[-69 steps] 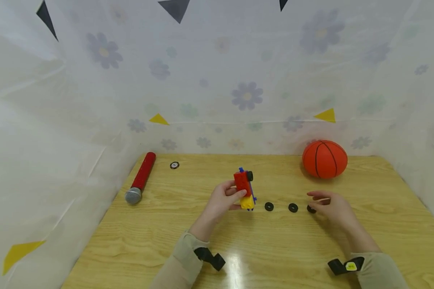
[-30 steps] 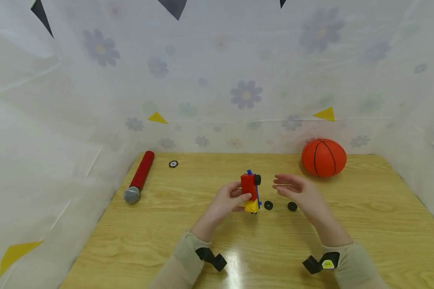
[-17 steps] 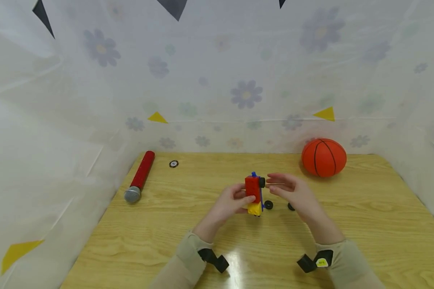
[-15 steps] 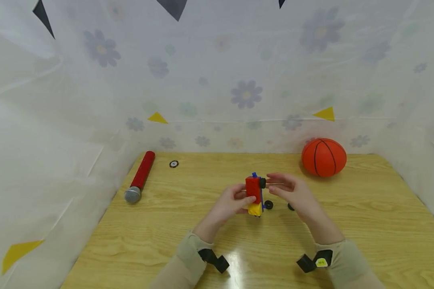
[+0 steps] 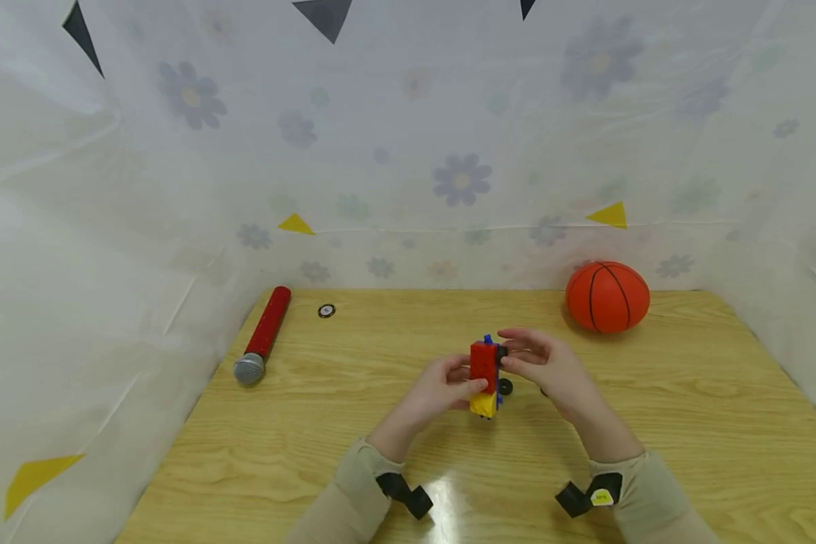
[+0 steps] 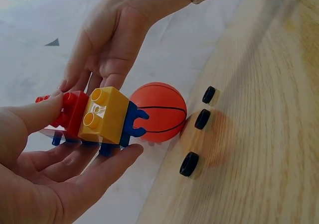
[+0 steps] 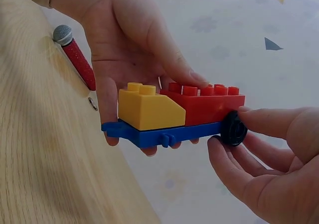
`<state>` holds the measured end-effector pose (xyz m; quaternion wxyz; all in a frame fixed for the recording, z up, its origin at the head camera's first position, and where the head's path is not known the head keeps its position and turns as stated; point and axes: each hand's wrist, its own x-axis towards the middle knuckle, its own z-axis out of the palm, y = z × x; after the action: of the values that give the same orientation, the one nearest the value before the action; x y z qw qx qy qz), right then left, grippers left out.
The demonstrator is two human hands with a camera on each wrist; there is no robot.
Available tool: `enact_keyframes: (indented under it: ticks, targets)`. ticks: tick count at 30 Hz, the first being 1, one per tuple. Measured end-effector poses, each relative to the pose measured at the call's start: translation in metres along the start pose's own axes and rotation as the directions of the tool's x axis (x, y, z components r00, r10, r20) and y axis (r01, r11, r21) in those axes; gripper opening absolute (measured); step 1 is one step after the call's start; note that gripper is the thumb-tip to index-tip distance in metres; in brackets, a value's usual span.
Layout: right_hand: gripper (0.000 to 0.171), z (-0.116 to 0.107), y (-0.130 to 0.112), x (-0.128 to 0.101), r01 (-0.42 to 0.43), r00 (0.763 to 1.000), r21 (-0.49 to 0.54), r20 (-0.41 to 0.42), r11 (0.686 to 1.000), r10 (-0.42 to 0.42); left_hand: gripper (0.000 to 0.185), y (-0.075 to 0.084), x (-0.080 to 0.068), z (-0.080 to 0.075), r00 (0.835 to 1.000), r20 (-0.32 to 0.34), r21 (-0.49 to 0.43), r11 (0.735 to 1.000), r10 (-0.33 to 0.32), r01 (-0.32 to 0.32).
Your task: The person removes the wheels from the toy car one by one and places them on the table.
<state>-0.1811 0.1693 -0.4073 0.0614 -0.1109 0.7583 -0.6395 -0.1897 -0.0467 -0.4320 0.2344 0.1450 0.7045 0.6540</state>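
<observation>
While left hand (image 5: 442, 387) cradles block car (image 7: 174, 115), black wheel (image 7: 234, 128) half-hidden under pinching right hand (image 5: 547, 368) fingertips

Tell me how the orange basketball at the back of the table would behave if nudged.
The basketball is round and sits free on the smooth wooden table, so a nudge would probably send it rolling. Nothing visibly blocks it except the curtain wall behind, which might stop it. It looks small, perhaps a toy, so probably light.
</observation>
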Motion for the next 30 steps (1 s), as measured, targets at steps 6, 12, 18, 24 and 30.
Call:
enact_keyframes:
  ticks: [6,12,18,24,30]
  targets:
    - [0.053,-0.0005,0.0018,-0.0006,-0.016,1.0,-0.015,0.0,1.0,0.016,0.045,-0.0005,-0.0015,-0.0005,1.0,0.006,0.017,1.0,-0.003,0.003]
    - [0.054,-0.0008,0.0017,-0.0012,-0.026,1.0,0.006,0.014,1.0,0.026,0.044,-0.0003,-0.0011,-0.0013,1.0,-0.008,0.041,0.999,-0.015,0.016]
    - [0.052,-0.001,0.0029,-0.002,-0.028,0.999,0.021,0.021,0.999,0.027,0.041,0.0,-0.0008,-0.0011,1.0,-0.017,0.059,0.998,-0.012,0.013]
    - [0.048,-0.0015,0.0057,-0.0016,-0.058,0.998,-0.012,0.017,0.998,0.058,0.037,0.0,-0.0018,-0.0006,1.0,0.008,0.047,0.999,0.01,-0.011]
    - [0.045,-0.002,0.0081,-0.0004,-0.085,0.996,-0.043,0.016,0.995,0.086,0.036,-0.001,-0.0019,-0.0011,1.0,0.018,0.045,0.999,0.014,-0.015]
